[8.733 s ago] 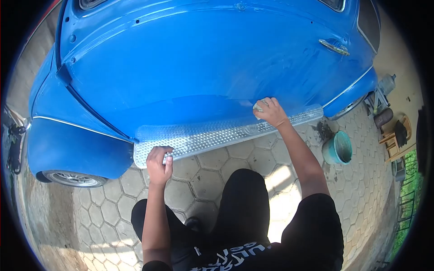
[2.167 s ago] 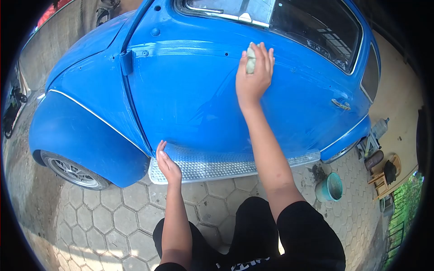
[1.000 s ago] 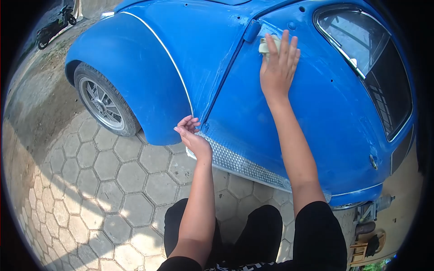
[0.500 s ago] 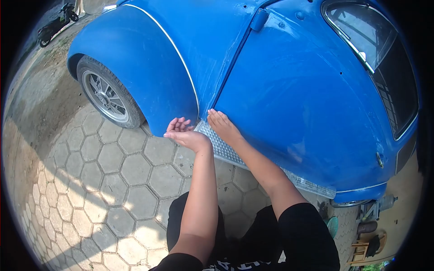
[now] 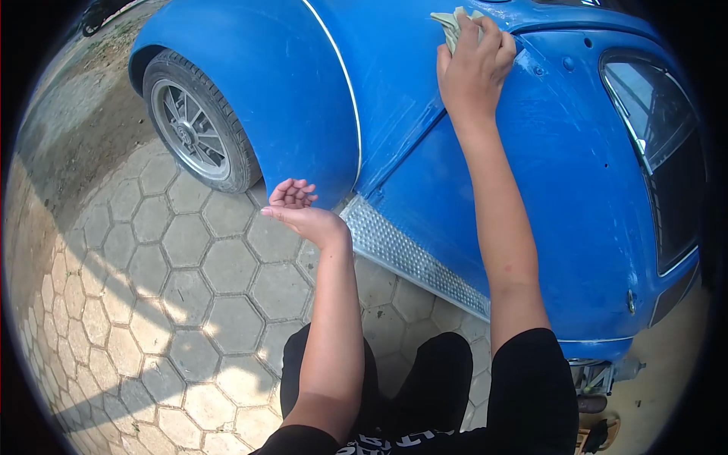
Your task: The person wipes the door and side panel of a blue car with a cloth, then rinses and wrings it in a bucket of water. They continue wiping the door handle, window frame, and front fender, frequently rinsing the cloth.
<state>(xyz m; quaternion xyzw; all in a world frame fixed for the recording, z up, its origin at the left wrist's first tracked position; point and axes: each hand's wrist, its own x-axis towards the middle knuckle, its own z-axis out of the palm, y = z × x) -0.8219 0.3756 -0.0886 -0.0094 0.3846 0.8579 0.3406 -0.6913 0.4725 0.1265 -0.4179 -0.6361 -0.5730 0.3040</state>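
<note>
My right hand (image 5: 476, 76) is closed on a crumpled pale green cloth (image 5: 450, 32) and presses it to the blue car's body panel (image 5: 402, 83), near the top of the door gap. Below and to the left, my left hand (image 5: 297, 211) is palm up with loosely curled fingers and nothing visible in it. It is nearest the lower end of the front fender (image 5: 250, 83). Whitish smears mark the paint along the door seam. A dimpled metal running board (image 5: 402, 246) runs under the car door (image 5: 447, 197).
A front wheel (image 5: 199, 125) with silver spokes stands to the left on hexagonal paving (image 5: 220, 262). The car's side window (image 5: 644, 114) and door handle (image 5: 631, 302) are at the right. Part of a motorbike (image 5: 94, 18) shows far left, and a wooden chair (image 5: 603, 434) lower right.
My right hand has moved up from the bottom of the door seam to near its top, and the cloth now shows in it. My left hand has hardly moved. The view has shifted slightly.
</note>
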